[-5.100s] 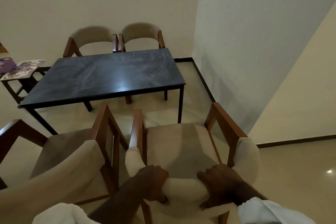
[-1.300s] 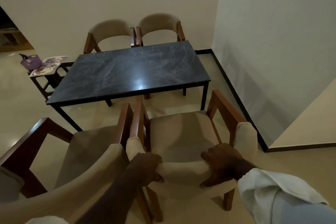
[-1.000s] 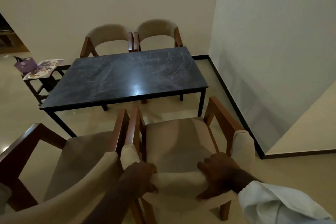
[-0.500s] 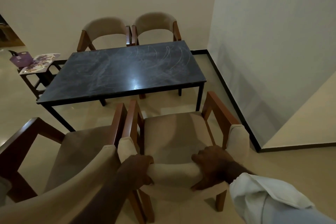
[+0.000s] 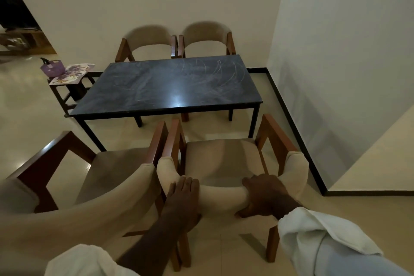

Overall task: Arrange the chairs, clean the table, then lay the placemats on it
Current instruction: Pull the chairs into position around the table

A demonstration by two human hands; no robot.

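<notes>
The near-right chair (image 5: 224, 163), beige padding on a brown wood frame, faces the dark table (image 5: 168, 87), whose top shows pale smears. My right hand (image 5: 264, 199) grips the chair's padded backrest, thumb underneath. My left hand (image 5: 183, 195) lies over the same backrest at its left end, fingers laid fairly straight across the top. A second chair (image 5: 116, 175) stands touching it on the left. Two more chairs (image 5: 147, 40) (image 5: 206, 36) stand side by side at the table's far edge. Floral placemats (image 5: 71, 73) lie on a small stool (image 5: 74, 94) left of the table.
A purple basket (image 5: 52, 69) sits on the stool beside the placemats. A white wall (image 5: 336, 63) with a black skirting runs close along the table's right side. Open floor stretches to the left, and a dark doorway (image 5: 13, 13) shows at the far left.
The held chair has shifted slightly against its neighbour, facing the table. My left hand's fingers have gone from curled round the backrest to lying flatter over it. The right hand keeps its grip.
</notes>
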